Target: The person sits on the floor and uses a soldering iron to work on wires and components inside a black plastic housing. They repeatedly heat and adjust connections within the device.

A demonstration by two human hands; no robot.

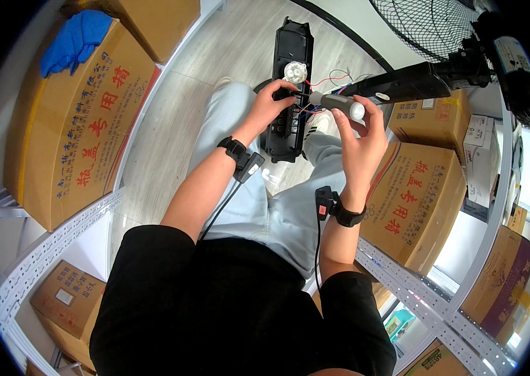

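A long black plastic housing [292, 47] stands lengthwise between my knees, its open inner side toward me. A round clear part [295, 72] sits in it near the middle, and thin red and blue wires [329, 80] trail out to the right. My right hand [363, 141] grips the grey handle of a screwdriver [339, 104], whose shaft points left into the housing. At the shaft's end, my left hand [267, 108] pinches a small black piece against the housing; the fingers partly hide it, and so the screwdriver's tip.
A black post [412, 83] with a wire-caged fan [425, 25] leans in from the upper right. Cardboard boxes [89, 119] fill the metal shelf at left, with a blue cloth [77, 41] on top. More boxes [412, 203] stand close at right by a perforated metal rail [415, 291].
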